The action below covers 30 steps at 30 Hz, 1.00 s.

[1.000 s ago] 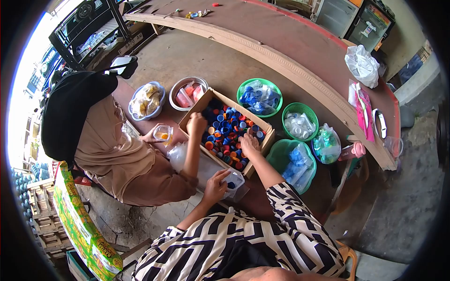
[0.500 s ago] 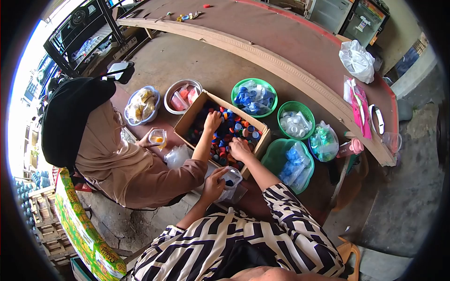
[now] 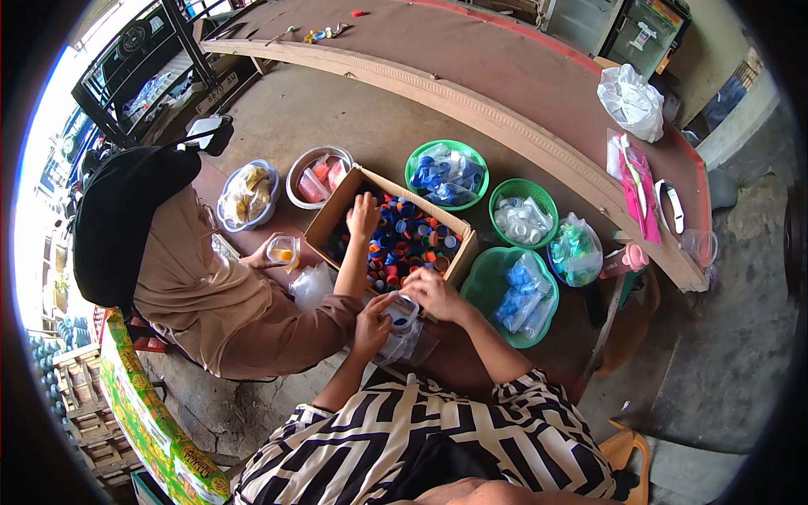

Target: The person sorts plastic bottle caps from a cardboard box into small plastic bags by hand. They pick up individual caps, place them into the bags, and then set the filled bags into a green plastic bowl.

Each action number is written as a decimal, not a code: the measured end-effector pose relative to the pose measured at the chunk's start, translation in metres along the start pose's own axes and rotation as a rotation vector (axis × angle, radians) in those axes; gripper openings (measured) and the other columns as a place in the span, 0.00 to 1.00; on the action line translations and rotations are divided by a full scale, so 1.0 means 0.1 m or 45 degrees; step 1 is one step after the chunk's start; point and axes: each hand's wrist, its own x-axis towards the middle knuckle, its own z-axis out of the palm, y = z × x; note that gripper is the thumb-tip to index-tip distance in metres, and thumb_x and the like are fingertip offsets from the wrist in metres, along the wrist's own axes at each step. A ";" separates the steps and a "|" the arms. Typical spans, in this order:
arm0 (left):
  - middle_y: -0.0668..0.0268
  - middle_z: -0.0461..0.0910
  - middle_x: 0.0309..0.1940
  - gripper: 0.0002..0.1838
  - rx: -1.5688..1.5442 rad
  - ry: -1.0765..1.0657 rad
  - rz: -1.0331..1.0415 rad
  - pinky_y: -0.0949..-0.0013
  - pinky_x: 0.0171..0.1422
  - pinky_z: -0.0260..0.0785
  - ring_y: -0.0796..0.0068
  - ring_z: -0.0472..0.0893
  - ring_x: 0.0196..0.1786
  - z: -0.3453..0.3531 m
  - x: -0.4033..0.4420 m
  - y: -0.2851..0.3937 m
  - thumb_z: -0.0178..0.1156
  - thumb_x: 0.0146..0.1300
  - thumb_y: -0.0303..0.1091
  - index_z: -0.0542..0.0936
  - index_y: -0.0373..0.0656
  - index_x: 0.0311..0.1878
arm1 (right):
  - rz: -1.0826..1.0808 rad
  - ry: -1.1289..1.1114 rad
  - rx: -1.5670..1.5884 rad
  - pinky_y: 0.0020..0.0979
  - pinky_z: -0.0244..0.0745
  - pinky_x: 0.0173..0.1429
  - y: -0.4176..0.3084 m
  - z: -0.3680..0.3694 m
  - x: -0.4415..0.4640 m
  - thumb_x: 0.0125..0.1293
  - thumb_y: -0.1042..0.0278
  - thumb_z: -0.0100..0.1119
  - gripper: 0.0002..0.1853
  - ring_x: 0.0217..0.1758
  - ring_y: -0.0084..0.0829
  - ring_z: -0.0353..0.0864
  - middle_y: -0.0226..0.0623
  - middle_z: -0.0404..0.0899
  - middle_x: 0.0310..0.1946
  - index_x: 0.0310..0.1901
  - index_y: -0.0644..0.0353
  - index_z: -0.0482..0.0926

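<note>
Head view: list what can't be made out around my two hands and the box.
Head view: floor of the cardboard box, hidden under heaped caps.
Head view: whether the right hand holds anything, too small and blurred.
Head view: full contents of the clear bag, partly covered by the left hand.

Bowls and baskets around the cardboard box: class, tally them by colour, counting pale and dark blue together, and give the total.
Green: 3 (round container, small basket, scalloped bowl)
Blue: 2 (pale container, dark container)
Silver: 1 (metal bowl)
Total: 6
</note>
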 end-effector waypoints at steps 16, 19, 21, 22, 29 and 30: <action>0.58 0.75 0.57 0.26 0.085 -0.083 0.001 0.74 0.33 0.77 0.78 0.80 0.26 0.04 -0.11 0.09 0.48 0.53 0.15 0.77 0.35 0.57 | 0.589 0.250 0.277 0.29 0.77 0.46 0.79 -0.11 0.55 0.58 0.74 0.66 0.09 0.39 0.28 0.81 0.36 0.80 0.36 0.40 0.63 0.79; 0.59 0.76 0.58 0.26 0.028 -0.079 -0.050 0.73 0.34 0.76 0.77 0.81 0.27 0.06 -0.05 0.12 0.48 0.53 0.16 0.77 0.35 0.57 | 0.644 0.215 0.542 0.26 0.76 0.47 0.60 -0.24 0.39 0.61 0.75 0.64 0.10 0.40 0.23 0.79 0.32 0.78 0.37 0.43 0.63 0.76; 0.60 0.75 0.58 0.26 0.021 -0.095 -0.054 0.74 0.35 0.76 0.76 0.82 0.27 0.06 -0.01 0.13 0.49 0.53 0.16 0.76 0.35 0.57 | 0.624 0.195 0.616 0.24 0.75 0.48 0.49 -0.29 0.27 0.62 0.76 0.63 0.10 0.41 0.21 0.78 0.30 0.77 0.38 0.44 0.62 0.74; 0.59 0.76 0.58 0.26 0.022 -0.099 -0.068 0.74 0.36 0.76 0.77 0.82 0.27 0.06 0.02 0.11 0.49 0.53 0.16 0.76 0.35 0.57 | 0.544 0.155 0.702 0.24 0.75 0.49 0.41 -0.32 0.20 0.62 0.76 0.63 0.10 0.42 0.21 0.78 0.30 0.77 0.39 0.44 0.62 0.74; 0.57 0.75 0.58 0.25 -0.056 -0.085 -0.031 0.75 0.36 0.76 0.79 0.81 0.33 0.08 0.07 0.02 0.48 0.54 0.16 0.76 0.34 0.57 | 0.312 -0.357 0.221 0.31 0.74 0.53 -0.17 -0.35 0.07 0.61 0.70 0.63 0.08 0.42 0.30 0.83 0.38 0.84 0.40 0.40 0.61 0.83; 0.57 0.75 0.58 0.25 -0.056 -0.086 -0.033 0.75 0.36 0.76 0.79 0.81 0.33 0.08 0.06 0.05 0.48 0.54 0.16 0.76 0.34 0.57 | 0.312 -0.248 0.170 0.31 0.74 0.52 -0.05 -0.31 0.12 0.61 0.70 0.62 0.07 0.42 0.32 0.83 0.40 0.84 0.40 0.40 0.60 0.83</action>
